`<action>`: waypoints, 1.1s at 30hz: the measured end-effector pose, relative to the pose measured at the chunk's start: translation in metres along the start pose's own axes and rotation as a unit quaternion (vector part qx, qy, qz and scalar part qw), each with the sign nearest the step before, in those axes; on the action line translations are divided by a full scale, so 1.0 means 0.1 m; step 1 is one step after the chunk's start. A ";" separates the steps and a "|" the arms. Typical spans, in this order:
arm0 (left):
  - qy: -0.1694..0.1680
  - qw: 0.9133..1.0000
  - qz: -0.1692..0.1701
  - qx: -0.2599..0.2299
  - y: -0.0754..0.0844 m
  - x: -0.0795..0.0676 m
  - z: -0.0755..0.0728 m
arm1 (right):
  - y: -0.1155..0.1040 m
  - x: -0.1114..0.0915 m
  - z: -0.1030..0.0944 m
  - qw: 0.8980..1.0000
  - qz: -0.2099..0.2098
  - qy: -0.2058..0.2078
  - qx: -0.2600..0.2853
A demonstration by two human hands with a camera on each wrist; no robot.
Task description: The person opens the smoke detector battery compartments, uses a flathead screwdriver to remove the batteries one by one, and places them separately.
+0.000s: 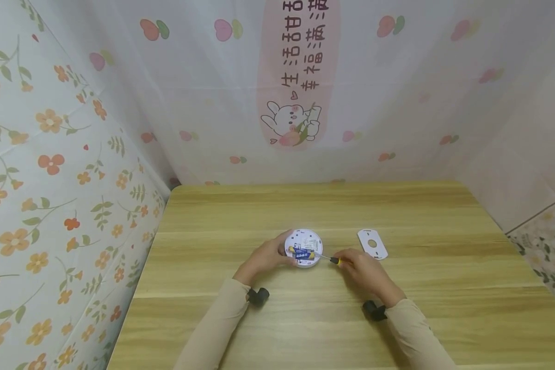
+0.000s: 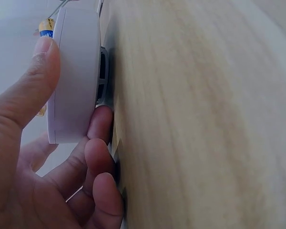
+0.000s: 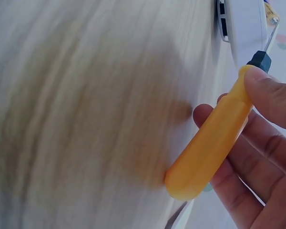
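Observation:
A round white smoke alarm (image 1: 312, 239) lies low over the table with its battery side up. Blue and yellow batteries (image 1: 301, 253) sit in its compartment; their exact number is hard to tell. My left hand (image 1: 267, 255) grips the alarm from the left, thumb against the upper rim and fingertips under its edge, as the left wrist view shows. From the right, my right hand (image 1: 363, 269) holds a screwdriver (image 3: 212, 138) by its yellow handle, between thumb and fingers. Its thin metal shaft points left, with the tip at the right end of the batteries.
A white mounting plate (image 1: 365, 239) with a round hole lies on the wooden table (image 1: 240, 210), right of the alarm and just beyond my right hand. Black wrist cameras are strapped to both forearms. Patterned curtains hang behind and to the left of the table.

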State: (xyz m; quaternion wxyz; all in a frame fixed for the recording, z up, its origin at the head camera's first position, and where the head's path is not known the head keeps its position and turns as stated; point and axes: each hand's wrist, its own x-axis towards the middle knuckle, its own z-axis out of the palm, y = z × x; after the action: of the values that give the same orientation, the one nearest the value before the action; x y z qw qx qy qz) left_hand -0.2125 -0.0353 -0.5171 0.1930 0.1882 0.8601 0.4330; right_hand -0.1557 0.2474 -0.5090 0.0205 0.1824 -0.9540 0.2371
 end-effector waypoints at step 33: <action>0.011 1.000 -0.021 -0.011 0.02 -0.03 0.02 | 0.01 0.04 -0.27 0.993 0.083 0.069 0.057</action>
State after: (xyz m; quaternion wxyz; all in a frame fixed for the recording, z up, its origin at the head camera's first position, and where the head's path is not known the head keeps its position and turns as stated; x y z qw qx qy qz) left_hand -0.2083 -0.0347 -0.5158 0.1945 0.1635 0.8613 0.4400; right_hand -0.1609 0.2589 -0.4850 0.0556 0.0865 -0.9472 0.3037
